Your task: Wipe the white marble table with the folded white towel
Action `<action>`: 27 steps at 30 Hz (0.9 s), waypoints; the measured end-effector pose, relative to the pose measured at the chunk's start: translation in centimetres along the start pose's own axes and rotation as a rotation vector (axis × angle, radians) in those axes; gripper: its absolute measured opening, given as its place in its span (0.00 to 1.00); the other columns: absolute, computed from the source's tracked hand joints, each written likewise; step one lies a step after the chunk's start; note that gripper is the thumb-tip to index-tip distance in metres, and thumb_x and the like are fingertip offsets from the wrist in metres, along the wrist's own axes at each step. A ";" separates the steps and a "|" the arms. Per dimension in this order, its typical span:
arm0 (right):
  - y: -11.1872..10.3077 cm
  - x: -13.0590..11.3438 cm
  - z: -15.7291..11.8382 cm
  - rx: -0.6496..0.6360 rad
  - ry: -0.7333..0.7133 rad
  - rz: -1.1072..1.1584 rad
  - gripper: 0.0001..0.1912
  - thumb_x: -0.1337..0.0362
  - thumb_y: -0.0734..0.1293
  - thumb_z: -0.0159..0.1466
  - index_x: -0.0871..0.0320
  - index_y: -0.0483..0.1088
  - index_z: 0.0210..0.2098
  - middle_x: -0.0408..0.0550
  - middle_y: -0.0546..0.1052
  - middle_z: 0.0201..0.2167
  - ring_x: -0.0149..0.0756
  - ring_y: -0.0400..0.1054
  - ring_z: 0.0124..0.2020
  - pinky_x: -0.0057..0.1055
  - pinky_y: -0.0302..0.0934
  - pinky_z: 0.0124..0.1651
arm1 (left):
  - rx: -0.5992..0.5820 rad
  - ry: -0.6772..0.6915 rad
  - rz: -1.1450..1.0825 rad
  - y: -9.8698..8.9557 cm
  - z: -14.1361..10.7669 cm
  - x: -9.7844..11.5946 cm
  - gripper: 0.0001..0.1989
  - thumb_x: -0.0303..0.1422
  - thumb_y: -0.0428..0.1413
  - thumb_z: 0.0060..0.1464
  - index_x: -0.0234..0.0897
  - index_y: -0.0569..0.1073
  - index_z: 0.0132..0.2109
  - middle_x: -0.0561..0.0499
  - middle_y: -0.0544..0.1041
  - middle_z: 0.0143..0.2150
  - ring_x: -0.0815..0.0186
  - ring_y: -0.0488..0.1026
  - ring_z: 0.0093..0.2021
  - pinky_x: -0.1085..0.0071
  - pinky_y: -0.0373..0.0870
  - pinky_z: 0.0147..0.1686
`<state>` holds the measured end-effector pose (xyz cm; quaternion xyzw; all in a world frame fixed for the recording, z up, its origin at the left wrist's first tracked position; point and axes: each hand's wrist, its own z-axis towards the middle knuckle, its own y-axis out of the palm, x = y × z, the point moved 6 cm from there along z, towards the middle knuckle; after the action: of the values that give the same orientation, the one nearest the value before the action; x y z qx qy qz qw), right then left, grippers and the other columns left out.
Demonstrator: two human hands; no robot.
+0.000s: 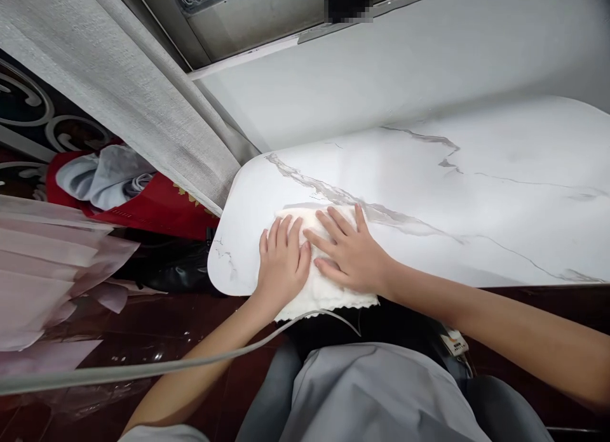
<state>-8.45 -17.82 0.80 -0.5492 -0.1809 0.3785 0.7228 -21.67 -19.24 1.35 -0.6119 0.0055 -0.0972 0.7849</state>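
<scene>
A cream-white cloth (328, 296) lies on the white marble-patterned table (419, 175), close to its left end. Its scalloped lower edge hangs past the table's front edge. My left hand (281, 261) rests flat on the left part of the cloth, fingers stretched toward the back. On the right part lies my right hand (352, 251), its fingers spread and pointing left and back. The two hands are close together, with the right fingertips near the left thumb. Neither hand grips anything.
A pale cable (190, 364) crosses in front of my left forearm. Left of the table hang a grey curtain (143, 93) and pink sheer fabric (52, 264). A red bag (157, 207) holds grey cloth. Behind the table stands a light panel (381, 67).
</scene>
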 end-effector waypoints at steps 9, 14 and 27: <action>1.4 5.0 5.7 -0.106 -0.034 0.017 0.27 0.50 0.54 0.73 0.48 0.57 0.69 0.54 0.56 0.71 0.53 0.46 0.71 0.67 0.39 0.67 | -0.019 -0.072 -0.023 1.2 6.3 -2.3 0.25 0.36 0.42 0.66 0.31 0.64 0.65 0.36 0.66 0.67 0.47 0.57 0.70 0.46 0.52 0.68; 2.3 8.6 9.4 -0.116 0.083 0.088 0.28 0.51 0.53 0.73 0.49 0.58 0.69 0.54 0.54 0.72 0.55 0.43 0.73 0.67 0.34 0.68 | 0.039 -0.030 -0.124 2.2 12.1 -4.0 0.21 0.36 0.45 0.64 0.39 0.68 0.60 0.42 0.71 0.63 0.54 0.64 0.66 0.53 0.55 0.67; 2.9 16.3 15.7 -0.200 0.465 0.188 0.30 0.56 0.48 0.72 0.51 0.54 0.71 0.50 0.48 0.74 0.57 0.32 0.75 0.70 0.23 0.68 | 0.078 -0.059 -0.252 4.7 22.6 -5.0 0.18 0.34 0.47 0.63 0.38 0.73 0.56 0.45 0.75 0.59 0.56 0.69 0.61 0.59 0.60 0.64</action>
<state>-9.52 4.96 0.81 -0.7044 0.0050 0.2878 0.6488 -23.03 4.32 1.94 -0.5791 -0.0985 -0.1773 0.7896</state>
